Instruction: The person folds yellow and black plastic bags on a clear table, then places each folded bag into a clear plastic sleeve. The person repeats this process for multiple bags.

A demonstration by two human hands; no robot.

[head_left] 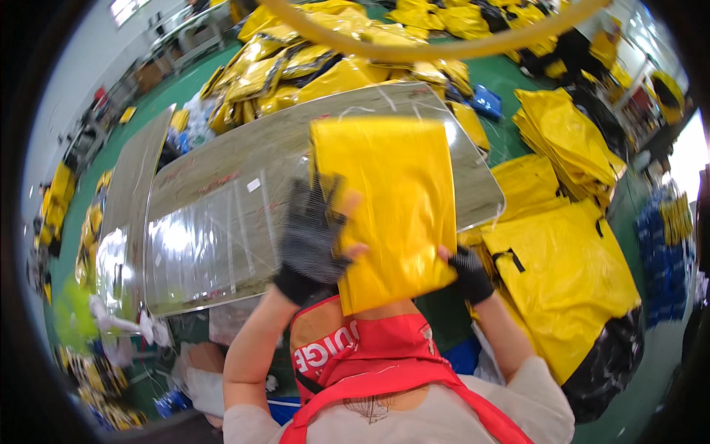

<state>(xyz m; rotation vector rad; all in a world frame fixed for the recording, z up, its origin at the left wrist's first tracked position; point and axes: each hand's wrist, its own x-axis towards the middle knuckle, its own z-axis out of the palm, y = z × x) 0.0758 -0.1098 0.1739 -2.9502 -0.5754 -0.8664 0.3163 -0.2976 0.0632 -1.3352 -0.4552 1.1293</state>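
Note:
A folded yellow plastic sheet is in front of me, over the near edge of the table. My right hand, in a black glove with bare fingertips, grips its lower right corner, the thumb on the near face. At the sheet's left edge is my left hand, gloved the same way. Its thumb and a fingertip overlap the yellow surface, but motion smears the fingers, so its grip is unclear. Clear plastic film lies on the wood-patterned table left of my left hand.
Yellow sheets with black straps are stacked at my right, black plastic beneath them. Behind the table rises a large heap of yellow bundles. A pale yellow hoop crosses the top. A white fan stands at the left.

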